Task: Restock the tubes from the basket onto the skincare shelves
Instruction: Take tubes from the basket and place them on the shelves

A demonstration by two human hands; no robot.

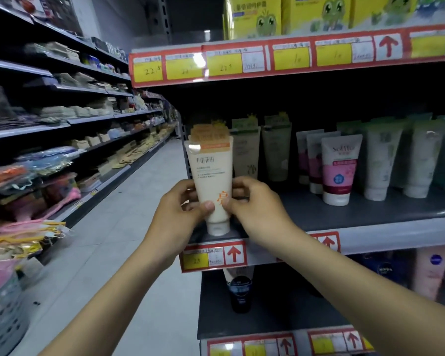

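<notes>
tube (pixel 211 176) is standing upright, cap down, between left hand (pixel 176 209) and right hand (pixel 257 209), curled fingers pinching its lower body.

Yellow frog-printed boxes (pixel 316 15) stand at one o'clock. Packaged goods (pixel 49 160) fill the opposite racks (pixel 23 129) at nine o'clock. Grey tiled floor (pixel 118 214) lies at seven o'clock.

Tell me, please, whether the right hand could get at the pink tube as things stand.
Probably not yet: the right hand grips the cream tube with the left hand, though the pink tube stands unblocked on the shelf.
</notes>
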